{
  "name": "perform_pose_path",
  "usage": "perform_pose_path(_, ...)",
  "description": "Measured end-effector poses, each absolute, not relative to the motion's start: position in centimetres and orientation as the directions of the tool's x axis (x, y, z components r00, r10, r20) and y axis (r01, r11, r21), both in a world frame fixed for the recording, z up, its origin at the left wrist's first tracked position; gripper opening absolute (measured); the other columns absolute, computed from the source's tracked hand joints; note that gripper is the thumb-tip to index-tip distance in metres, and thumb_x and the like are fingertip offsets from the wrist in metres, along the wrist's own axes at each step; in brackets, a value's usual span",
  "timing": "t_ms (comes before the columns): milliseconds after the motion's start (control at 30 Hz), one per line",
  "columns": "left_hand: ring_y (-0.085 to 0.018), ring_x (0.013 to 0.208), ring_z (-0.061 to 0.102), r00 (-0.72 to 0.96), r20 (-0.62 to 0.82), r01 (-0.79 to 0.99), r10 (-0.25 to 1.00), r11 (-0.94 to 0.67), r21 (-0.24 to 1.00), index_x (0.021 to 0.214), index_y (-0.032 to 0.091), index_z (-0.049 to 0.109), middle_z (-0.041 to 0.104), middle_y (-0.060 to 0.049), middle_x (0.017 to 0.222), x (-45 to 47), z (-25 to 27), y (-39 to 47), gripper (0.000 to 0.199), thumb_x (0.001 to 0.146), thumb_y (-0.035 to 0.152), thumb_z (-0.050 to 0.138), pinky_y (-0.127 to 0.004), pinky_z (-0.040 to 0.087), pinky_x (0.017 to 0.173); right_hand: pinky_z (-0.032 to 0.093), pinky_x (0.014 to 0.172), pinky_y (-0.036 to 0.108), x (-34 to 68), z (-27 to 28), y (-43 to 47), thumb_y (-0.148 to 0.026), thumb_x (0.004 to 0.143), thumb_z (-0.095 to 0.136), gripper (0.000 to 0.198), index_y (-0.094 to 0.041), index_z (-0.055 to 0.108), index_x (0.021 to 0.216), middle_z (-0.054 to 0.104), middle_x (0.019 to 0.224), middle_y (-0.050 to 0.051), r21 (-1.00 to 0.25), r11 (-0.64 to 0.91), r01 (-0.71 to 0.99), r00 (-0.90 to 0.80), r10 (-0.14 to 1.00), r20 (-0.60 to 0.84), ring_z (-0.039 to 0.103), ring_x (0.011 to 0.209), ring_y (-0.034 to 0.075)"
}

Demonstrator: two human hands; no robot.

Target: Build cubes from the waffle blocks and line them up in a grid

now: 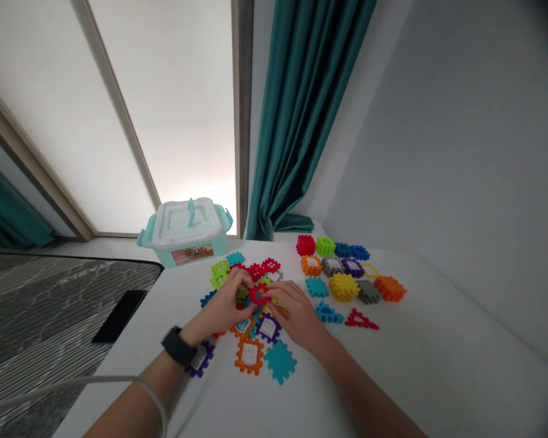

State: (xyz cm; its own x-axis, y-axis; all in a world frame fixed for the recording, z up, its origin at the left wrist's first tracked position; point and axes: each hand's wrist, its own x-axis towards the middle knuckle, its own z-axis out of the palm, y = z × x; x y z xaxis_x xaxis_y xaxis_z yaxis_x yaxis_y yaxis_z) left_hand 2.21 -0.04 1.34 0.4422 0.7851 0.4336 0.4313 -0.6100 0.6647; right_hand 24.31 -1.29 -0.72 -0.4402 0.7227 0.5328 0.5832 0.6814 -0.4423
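White table (237,407) spans the near and middle scene, with daylight from far windows behind it. Nearest, a pale cable (95,380) loops in at left. Next, an orange tile (249,356) lies left of a cyan tile (281,362); a purple tile (201,359) sits partly hidden by the left wrist and its black watch (179,348). Beyond, both hands meet over a loose pile. Between them is a red tile (259,294): just right of the left hand (231,299), whose thumb and fingers curve apart in a C, and against the fingertips of the right hand (292,310), whose fingers are bent. I cannot tell which hand grips it. Right of the right hand stand groups by colour, including a yellow stack (344,287). Farther left is a lidded box (192,231); farthest hangs a teal curtain (301,109).
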Motion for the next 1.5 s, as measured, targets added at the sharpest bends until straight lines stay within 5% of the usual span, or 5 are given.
perform_pose_path(267,-0.022,0.100,0.058,0.448,0.438,0.431,0.779,-0.618,0.658,0.099,0.022,0.055,0.060,-0.006,0.102,2.2,1.7,-0.6,0.009,0.092,0.017,0.053,-0.038,0.049,0.092,0.053,0.086,0.041,24.1,-0.3,-1.6,-0.027,0.098,0.050,0.018,-0.024,0.068,0.100,0.072,0.098,0.008,-0.554,0.631,0.543,-0.304,0.763,0.571,0.066,0.094,0.025)
perform_pose_path(500,-0.030,0.122,0.052,0.491,0.508,0.563,0.708,-0.703,0.435,0.132,0.025,0.052,0.056,-0.012,0.128,2.4,0.8,-0.9,0.050,0.086,0.027,0.070,-0.048,0.044,0.104,0.055,0.083,0.038,23.7,-0.4,-1.5,-0.037,0.091,0.058,0.021,-0.021,0.070,0.095,0.074,0.091,0.005,-0.817,0.377,0.437,-0.063,0.919,0.390,0.068,0.089,0.023)
perform_pose_path(800,-0.032,0.121,0.053,0.530,0.516,0.605,0.673,-0.726,0.326,0.130,0.028,0.055,0.058,-0.011,0.126,2.0,0.5,-0.5,0.051,0.084,0.031,0.076,-0.051,0.043,0.104,0.057,0.082,0.037,23.5,-0.7,-1.2,-0.038,0.088,0.061,0.021,-0.020,0.070,0.094,0.075,0.093,0.006,-0.905,0.316,0.284,-0.046,0.947,0.317,0.070,0.089,0.022)
perform_pose_path(1133,-0.029,0.117,0.054,0.436,0.555,0.568,0.708,-0.695,0.440,0.122,0.025,0.057,0.057,-0.010,0.123,1.8,-0.2,0.1,0.042,0.085,0.033,0.075,-0.047,0.046,0.100,0.052,0.092,0.041,23.9,0.1,-2.0,-0.029,0.094,0.053,0.026,-0.023,0.063,0.118,0.070,0.107,0.008,-0.727,0.503,0.469,-0.159,0.857,0.490,0.066,0.099,0.023)
perform_pose_path(1500,-0.029,0.118,0.053,0.413,0.545,0.574,0.730,-0.673,0.467,0.124,0.024,0.056,0.055,-0.010,0.123,1.8,0.0,0.2,0.040,0.088,0.032,0.072,-0.047,0.045,0.100,0.048,0.100,0.043,24.1,-0.1,-1.8,-0.029,0.096,0.054,0.034,-0.024,0.057,0.130,0.065,0.120,0.009,-0.647,0.580,0.495,-0.267,0.810,0.522,0.060,0.110,0.025)
